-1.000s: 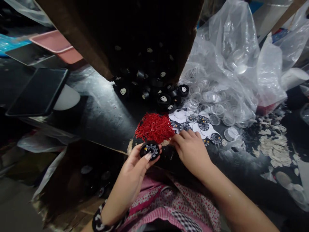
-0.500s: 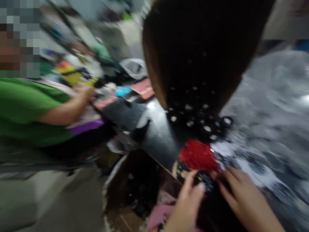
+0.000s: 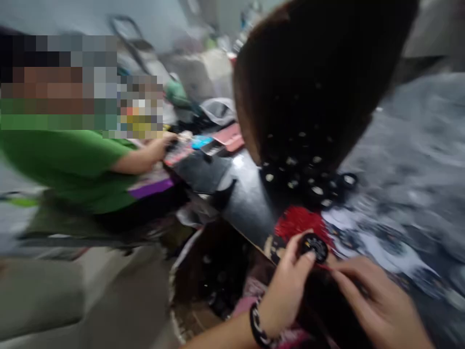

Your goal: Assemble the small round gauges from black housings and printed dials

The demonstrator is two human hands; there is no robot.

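My left hand (image 3: pixel 288 281) grips a small round black dial (image 3: pixel 314 246) with white markings, held just in front of a heap of tiny red pieces (image 3: pixel 297 221). My right hand (image 3: pixel 378 303) is close beside it, fingers pinched together at the dial's lower right edge; what they pinch is blurred. A tipped dark cardboard box (image 3: pixel 312 82) spills several black round housings (image 3: pixel 312 186) onto the black table (image 3: pixel 243 198). The whole picture is smeared by head motion.
A person in a green shirt (image 3: pixel 69 165) sits at the left, a hand (image 3: pixel 162 145) on the far table end among pink and blue trays (image 3: pixel 221 138). An open box (image 3: pixel 218 276) with dark parts stands below the table edge. Clear plastic bags (image 3: pixel 414 140) lie at right.
The view has swung left, bringing the person in green into sight. My left hand keeps hold of the dial, and my right hand has come off the table to the dial's edge.
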